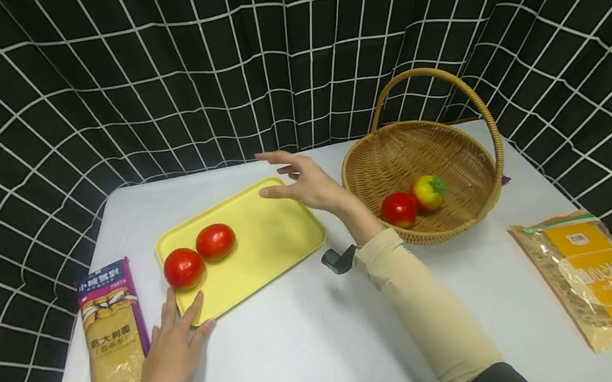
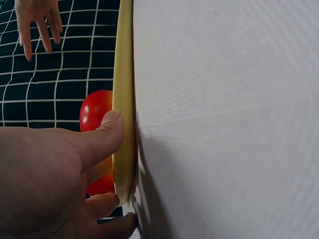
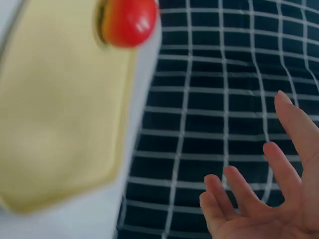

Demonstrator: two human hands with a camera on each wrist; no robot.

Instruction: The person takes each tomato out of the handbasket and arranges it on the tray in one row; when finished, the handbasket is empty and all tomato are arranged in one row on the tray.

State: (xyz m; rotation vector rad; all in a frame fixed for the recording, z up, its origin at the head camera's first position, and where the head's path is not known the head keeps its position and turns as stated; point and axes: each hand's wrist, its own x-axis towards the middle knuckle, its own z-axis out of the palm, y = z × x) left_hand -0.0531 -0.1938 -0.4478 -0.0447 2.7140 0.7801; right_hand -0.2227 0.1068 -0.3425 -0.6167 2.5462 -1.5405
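While the left hand (image 1: 172,356) lies relaxed against the yellow tray (image 1: 266,241), perhaps steadying it under two tomatoes (image 1: 216,241), the right hand (image 1: 307,182) hovers empty, unclenched.

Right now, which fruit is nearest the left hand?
The left red fruit on the tray, by the fingertips; its neighbour and the basket's pair lie farther.

To the left of the yellow tray (image 1: 267,247), you can read "PASTA" on the purple packet (image 1: 119,361), with "小熊驾到" above it and "意大利面" lower down, over small bracketed characters. Well to the tray's right, your orange bag (image 1: 602,277) shows "心米" after a blurred character; its small white label (image 1: 578,239) is illegible.
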